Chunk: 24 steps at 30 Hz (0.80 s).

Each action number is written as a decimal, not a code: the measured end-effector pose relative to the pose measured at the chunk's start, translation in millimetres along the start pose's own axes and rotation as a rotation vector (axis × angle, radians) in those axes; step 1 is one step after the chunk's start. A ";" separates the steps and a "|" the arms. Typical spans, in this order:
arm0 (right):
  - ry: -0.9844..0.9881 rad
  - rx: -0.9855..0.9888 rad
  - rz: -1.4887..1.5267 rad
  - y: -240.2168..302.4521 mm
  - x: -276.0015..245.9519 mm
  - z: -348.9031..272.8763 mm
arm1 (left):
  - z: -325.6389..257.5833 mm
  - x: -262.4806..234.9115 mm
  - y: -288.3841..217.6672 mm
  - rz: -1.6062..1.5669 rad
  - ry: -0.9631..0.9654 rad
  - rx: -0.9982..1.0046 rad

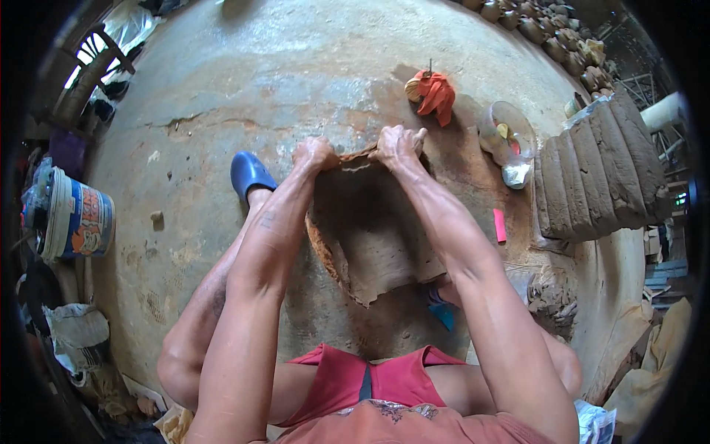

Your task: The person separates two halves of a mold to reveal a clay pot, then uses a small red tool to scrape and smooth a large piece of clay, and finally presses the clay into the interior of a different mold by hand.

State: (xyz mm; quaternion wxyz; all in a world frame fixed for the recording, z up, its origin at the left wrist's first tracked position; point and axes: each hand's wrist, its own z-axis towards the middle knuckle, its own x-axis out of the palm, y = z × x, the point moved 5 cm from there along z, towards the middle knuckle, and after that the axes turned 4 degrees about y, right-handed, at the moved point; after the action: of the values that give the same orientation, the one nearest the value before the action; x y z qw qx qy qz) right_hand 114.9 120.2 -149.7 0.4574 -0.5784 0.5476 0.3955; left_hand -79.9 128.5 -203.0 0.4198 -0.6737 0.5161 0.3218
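Note:
A thin brown clay slab (pixel 373 237) hangs in front of me over the concrete floor (pixel 244 81), its lower edge ragged. My left hand (pixel 314 153) grips the slab's top left corner. My right hand (pixel 398 144) pinches the top edge to the right, fingers curled over it. Both forearms stretch forward from the lower edge. My foot in a blue clog (pixel 250 175) rests on the floor to the left of the slab.
A stack of rolled clay logs (pixel 600 170) lies at the right. Near it stand a clear bowl (pixel 507 137) with small items, an orange cloth (pixel 436 95) and a pink strip (pixel 500 225). A printed bucket (pixel 78 222) sits far left. Small clay pots (pixel 547 33) line the top right.

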 end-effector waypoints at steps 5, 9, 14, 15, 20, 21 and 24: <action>-0.053 -0.059 0.214 -3.0 -30.2 7.4 | 26.8 -19.4 21.4 0.147 -0.069 0.114; -0.098 0.015 0.020 -50.4 37.0 53.2 | 1.8 20.2 -33.1 -0.072 -0.035 0.306; -0.462 -0.169 0.539 -102.1 -29.7 -60.9 | -18.6 20.8 31.0 -0.645 0.281 0.138; -0.619 -0.136 0.491 -133.5 -41.8 -87.3 | -21.4 13.1 43.4 -0.754 0.320 0.093; -0.805 0.514 0.182 -386.4 -2.9 -231.3 | -23.9 14.4 98.2 -1.077 0.280 0.196; -0.839 0.687 -0.046 -463.8 32.2 -289.8 | -44.3 31.8 63.3 -1.104 0.281 0.218; -0.286 1.118 -0.102 -555.6 96.9 -393.6 | -44.5 14.4 69.4 -1.142 0.196 0.219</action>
State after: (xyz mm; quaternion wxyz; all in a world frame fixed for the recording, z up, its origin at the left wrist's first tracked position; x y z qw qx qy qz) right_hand 659.2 -295.0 -83.5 0.7814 -0.2156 0.5773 0.0978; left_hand -143.1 74.4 -212.1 0.5441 -0.8242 0.1381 -0.0744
